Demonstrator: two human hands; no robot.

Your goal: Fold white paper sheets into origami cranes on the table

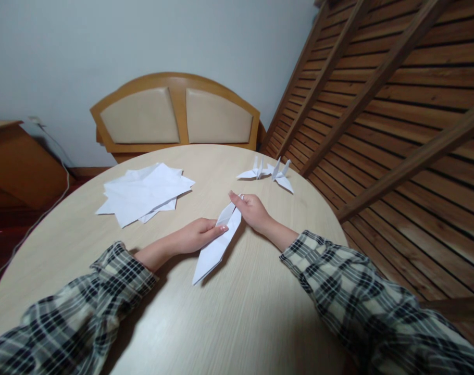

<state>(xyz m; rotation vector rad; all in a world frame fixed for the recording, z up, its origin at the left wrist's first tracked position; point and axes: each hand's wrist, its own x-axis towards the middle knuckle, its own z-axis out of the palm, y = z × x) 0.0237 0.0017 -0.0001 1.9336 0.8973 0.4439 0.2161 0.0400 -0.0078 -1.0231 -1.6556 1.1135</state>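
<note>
A long, diamond-shaped piece of folded white paper (212, 256) is held at a slant above the table, its near point toward me. My left hand (200, 234) grips it around the middle, thumb on top and the other fingers hidden beneath. At the far end, my right hand (252, 211) pinches the paper's tip between thumb and fingers. Beyond my right hand stand two folded paper cranes, one crane (256, 172) on the left and another crane (282, 176) close beside it on the right.
A fanned stack of white paper sheets (147, 190) lies at the left on the round wooden table (260, 312). Behind the table is a headboard (178, 83) with cream panels. A slatted wooden wall (397, 130) rises on the right, and a brown cabinet (22, 161) stands far left.
</note>
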